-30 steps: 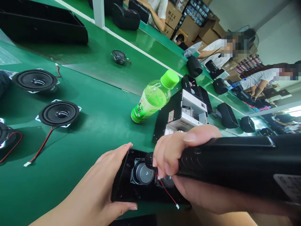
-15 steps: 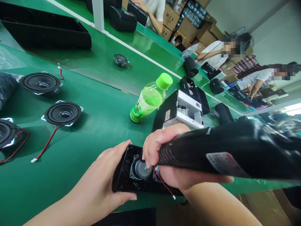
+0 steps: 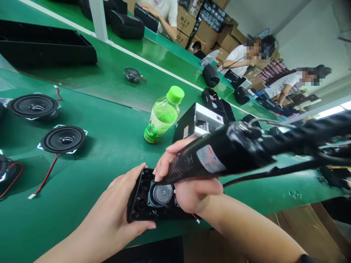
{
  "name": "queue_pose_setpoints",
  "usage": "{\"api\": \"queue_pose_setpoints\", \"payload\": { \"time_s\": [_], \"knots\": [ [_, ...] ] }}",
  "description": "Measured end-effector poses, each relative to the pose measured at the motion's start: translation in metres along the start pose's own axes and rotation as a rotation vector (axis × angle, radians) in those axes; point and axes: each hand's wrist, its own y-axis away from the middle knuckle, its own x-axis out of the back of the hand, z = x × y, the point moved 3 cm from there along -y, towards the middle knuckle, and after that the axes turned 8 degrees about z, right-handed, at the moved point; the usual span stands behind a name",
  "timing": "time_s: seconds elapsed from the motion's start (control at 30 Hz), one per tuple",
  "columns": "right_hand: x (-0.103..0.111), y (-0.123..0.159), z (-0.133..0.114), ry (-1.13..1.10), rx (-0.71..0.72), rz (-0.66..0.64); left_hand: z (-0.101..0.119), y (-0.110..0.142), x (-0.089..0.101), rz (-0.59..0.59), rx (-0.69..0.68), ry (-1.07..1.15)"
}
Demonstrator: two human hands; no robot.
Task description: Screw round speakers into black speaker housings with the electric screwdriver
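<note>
My left hand (image 3: 124, 199) grips the left end of a black speaker housing (image 3: 136, 208), thumb along the near side and fingers over the far side. Inside the housing a round speaker driver (image 3: 163, 193) sits with its grey magnet facing up. My right hand (image 3: 189, 190) is wrapped round a black electric screwdriver (image 3: 189, 160), which slants down to the left. Its tip is hidden by my fingers, close to the driver's far edge. A red wire with a white plug (image 3: 197, 221) hangs over the housing's near side.
Loose speaker drivers (image 3: 63, 139) with red wires lie at the left. A green-capped drink bottle (image 3: 161, 117) and a black and silver box (image 3: 192, 120) stand beyond the housing. A long black casing (image 3: 46, 47) lies far left. Co-workers sit across the bench.
The screwdriver has swung from nearly level to a steeper tilt, its grip shifting left over the driver. My left hand keeps hold of the housing. The whole view has shifted slightly.
</note>
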Motion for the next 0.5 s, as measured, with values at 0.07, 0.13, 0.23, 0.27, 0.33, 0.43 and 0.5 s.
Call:
{"api": "queue_pose_setpoints", "payload": {
  "time_s": [0.07, 0.13, 0.23, 0.27, 0.33, 0.43, 0.5],
  "knots": [
    [0.002, -0.004, -0.023, -0.061, -0.021, 0.061, 0.000, -0.001, 0.002, -0.002, -0.038, -0.037],
    [0.011, -0.010, -0.060, -0.046, 0.016, 0.114, -0.002, 0.000, 0.003, 0.016, -0.062, -0.078],
    [0.035, -0.018, -0.116, 0.095, 0.263, 0.189, -0.013, 0.006, -0.001, 0.025, -0.082, -0.125],
    [0.043, -0.022, -0.129, 0.149, 0.349, 0.217, -0.018, 0.008, -0.003, 0.024, -0.089, -0.132],
    [0.056, -0.031, -0.141, 0.235, 0.450, 0.279, -0.028, 0.014, -0.007, 0.017, -0.101, -0.136],
    [0.063, -0.043, -0.140, 0.332, 0.444, 0.302, -0.045, 0.022, -0.010, -0.001, -0.105, -0.133],
    [0.062, -0.044, -0.138, 0.352, 0.441, 0.287, -0.054, 0.026, -0.010, -0.014, -0.098, -0.121]
  ]
}}
